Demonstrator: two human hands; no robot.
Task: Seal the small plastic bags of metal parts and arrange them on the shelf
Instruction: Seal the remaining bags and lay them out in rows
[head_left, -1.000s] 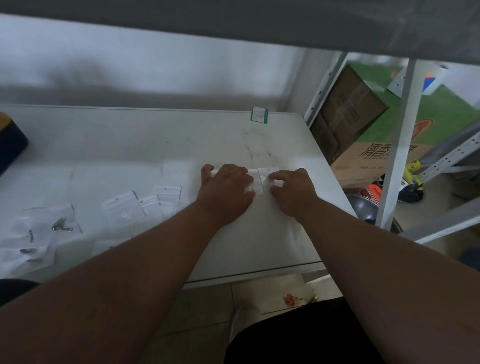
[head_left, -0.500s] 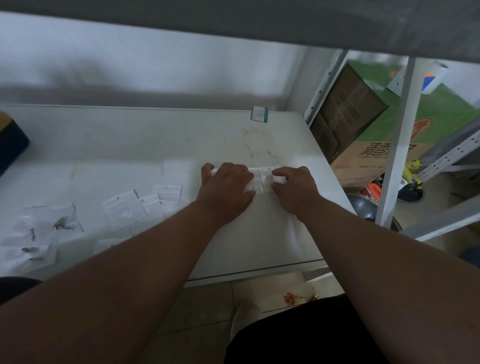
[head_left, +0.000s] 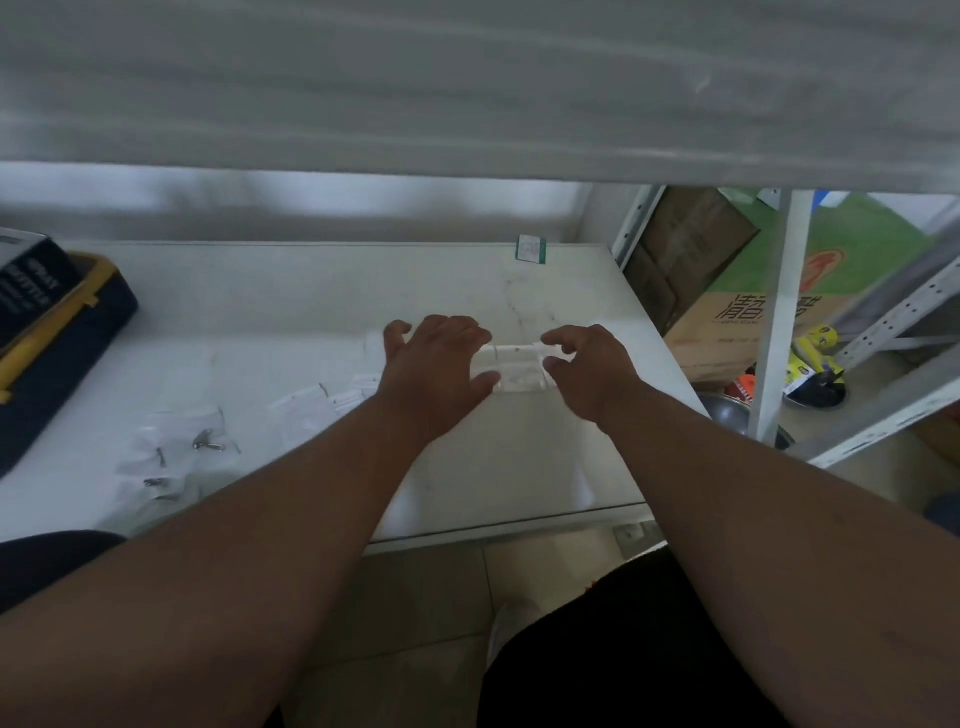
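A short row of small clear plastic bags (head_left: 514, 364) lies on the white shelf board (head_left: 311, 312), between my two hands. My left hand (head_left: 436, 369) hovers over the row's left end with relaxed, spread fingers and hides the bags beneath it. At the row's right end my right hand (head_left: 587, 374) has loosely curled fingers; its thumb and forefinger are close to the bag edge and grip nothing that I can see. More bags with metal parts (head_left: 208, 444) lie at the front left, and flat white bags (head_left: 306, 410) lie beside my left forearm.
A dark blue and yellow case (head_left: 67, 353) with a black box (head_left: 26, 286) on top stands at the far left. A green-edged label (head_left: 531, 249) lies at the back. The upper shelf (head_left: 467, 78) hangs overhead. Right of the board: an upright post (head_left: 779, 312), a cardboard box (head_left: 727, 312), a metal bowl (head_left: 727, 415).
Both hands have lifted from pressing on the bag row and their fingers have loosened and spread. My right hand has shifted slightly right. My head has drawn back, showing the case at left.
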